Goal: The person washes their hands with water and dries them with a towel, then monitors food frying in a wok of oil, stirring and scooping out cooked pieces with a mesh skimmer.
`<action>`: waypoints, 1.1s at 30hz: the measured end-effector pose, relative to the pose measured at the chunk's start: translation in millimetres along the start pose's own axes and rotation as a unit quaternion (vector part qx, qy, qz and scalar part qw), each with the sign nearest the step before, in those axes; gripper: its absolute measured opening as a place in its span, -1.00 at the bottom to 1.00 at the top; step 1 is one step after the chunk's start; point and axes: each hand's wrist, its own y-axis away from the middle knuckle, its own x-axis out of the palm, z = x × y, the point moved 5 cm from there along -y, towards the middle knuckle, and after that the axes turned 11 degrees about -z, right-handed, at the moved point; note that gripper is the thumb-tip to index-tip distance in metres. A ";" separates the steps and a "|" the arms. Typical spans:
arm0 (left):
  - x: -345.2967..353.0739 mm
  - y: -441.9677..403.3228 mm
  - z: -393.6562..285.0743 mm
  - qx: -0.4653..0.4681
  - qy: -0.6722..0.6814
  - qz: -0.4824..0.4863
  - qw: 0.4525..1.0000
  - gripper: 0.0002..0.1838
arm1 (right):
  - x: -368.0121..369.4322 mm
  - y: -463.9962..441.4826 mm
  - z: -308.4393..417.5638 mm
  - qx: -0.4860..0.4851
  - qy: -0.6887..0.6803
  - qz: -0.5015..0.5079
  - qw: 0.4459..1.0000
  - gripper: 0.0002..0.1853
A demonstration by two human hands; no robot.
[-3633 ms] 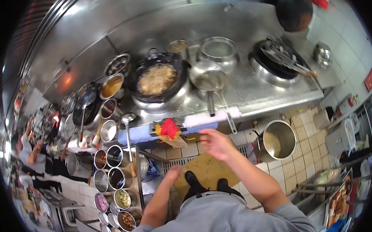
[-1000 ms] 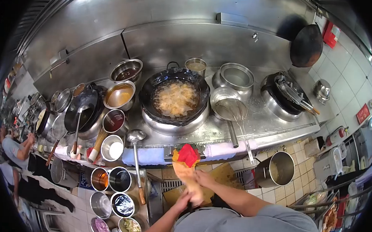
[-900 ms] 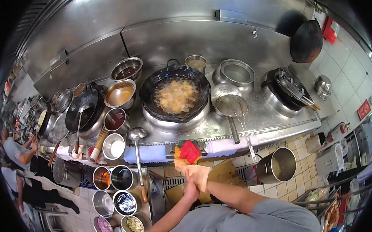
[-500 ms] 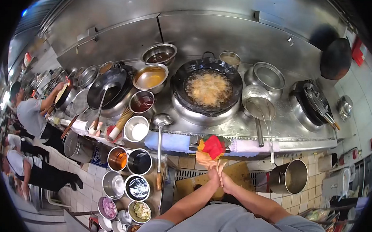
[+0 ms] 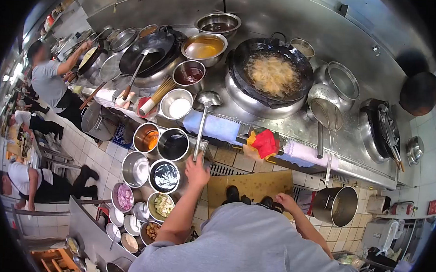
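Note:
My left hand point(image 5: 197, 173) is over the wooden end of a long-handled ladle point(image 5: 203, 123), its fingers around the handle. The ladle's bowl rests on the counter edge, beside a metal bowl of white powder or granules point(image 5: 180, 106). Just left of this hand stand a pot of dark liquid point(image 5: 173, 144) and a pot with a glossy dark, streaked surface point(image 5: 164, 176). My right hand point(image 5: 287, 203) hangs low near a tall pot point(image 5: 339, 207), fingers loosely apart and holding nothing visible. A red and yellow cloth point(image 5: 265, 142) lies on the counter edge, with a peach cloth point(image 5: 251, 152) beside it.
Pieces fry in bubbling oil in a large wok point(image 5: 273, 73). A wire strainer point(image 5: 327, 114) and lidded-looking pot point(image 5: 344, 80) stand right of it. A second wok point(image 5: 148, 55) sits left. Bowls of chopped onion point(image 5: 123, 197) and vegetables point(image 5: 161, 205) stand nearby. Co-workers point(image 5: 50, 82) are left.
My hands have parted from the peach cloth, which now lies at the counter edge. My left hand has moved left onto the ladle handle; my right has dropped right. The view has turned.

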 end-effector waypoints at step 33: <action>100.5 28.7 -248.8 0.105 0.409 0.517 0.745 -0.45 | -344.3 -92.5 14.9 0.044 -0.275 -0.388 0.879 -0.81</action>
